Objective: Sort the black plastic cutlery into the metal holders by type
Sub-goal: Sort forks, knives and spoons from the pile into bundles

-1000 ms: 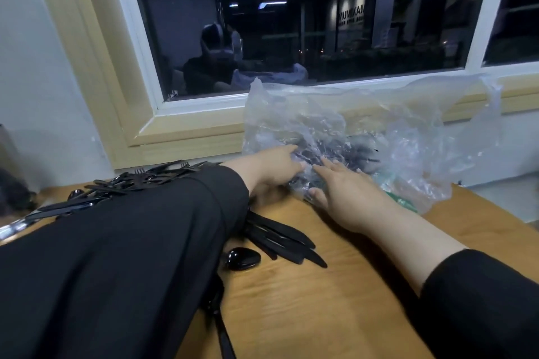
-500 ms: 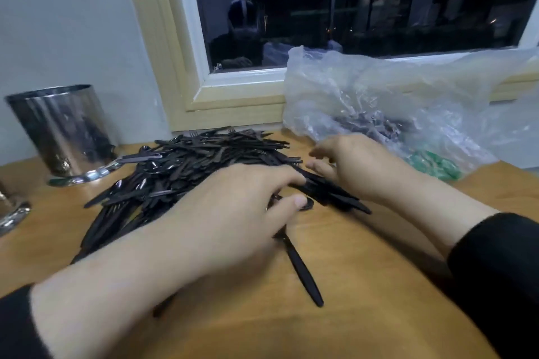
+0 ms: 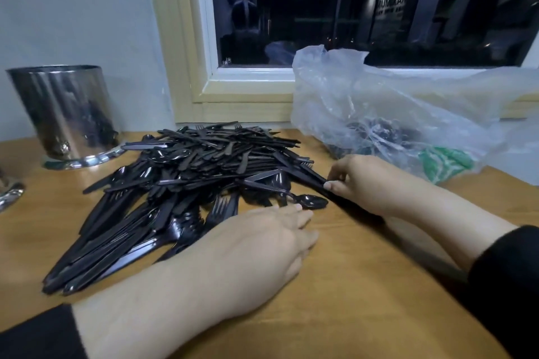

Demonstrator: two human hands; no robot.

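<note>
A big heap of black plastic cutlery (image 3: 189, 178), forks, knives and spoons mixed, lies on the wooden table (image 3: 364, 300). A shiny metal holder (image 3: 64, 114) stands behind it at the left; the base of a second holder (image 3: 8, 197) shows at the left edge. My left hand (image 3: 262, 248) lies flat on the table, fingertips touching the heap's near edge beside a lone spoon (image 3: 312, 202). My right hand (image 3: 364, 181) pinches a few black cutlery handles (image 3: 309, 173) at the heap's right side.
A crumpled clear plastic bag (image 3: 379, 108) with more black cutlery and something green (image 3: 443, 163) inside lies at the back right, against the window frame (image 3: 180, 67). The wall stands close behind the holders.
Both hands came out of the plastic bag and moved left to the heap. The view swung left, bringing the metal holder in. My left hand now lies flatter at the heap's edge.
</note>
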